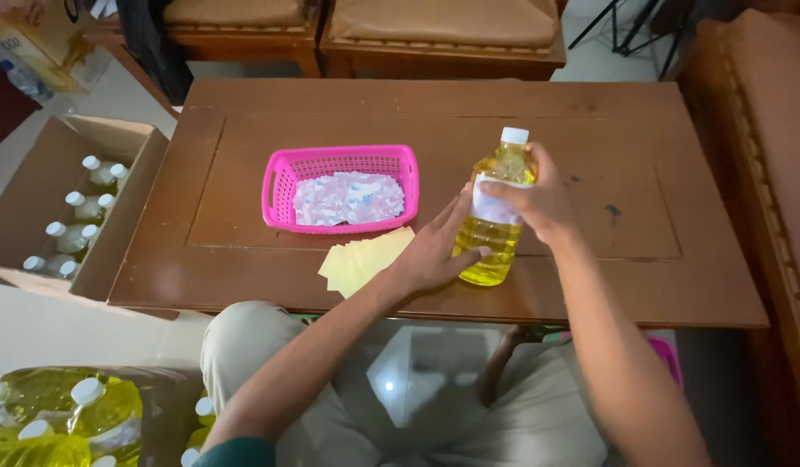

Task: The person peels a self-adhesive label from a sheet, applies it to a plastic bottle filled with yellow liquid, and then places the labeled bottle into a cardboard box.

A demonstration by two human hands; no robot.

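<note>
The right hand [538, 203] is wrapping its grip around the yellow oil bottle [497, 212] standing near the bench's [244, 259] front edge, while the left hand [434, 251] is lying open and flat against it, best pressing gently and smoothly.

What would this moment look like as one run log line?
right hand: grips bottle of yellow liquid, upright on table | left hand: flat against bottle's lower side | nearby: pink basket, yellow sheets
</note>
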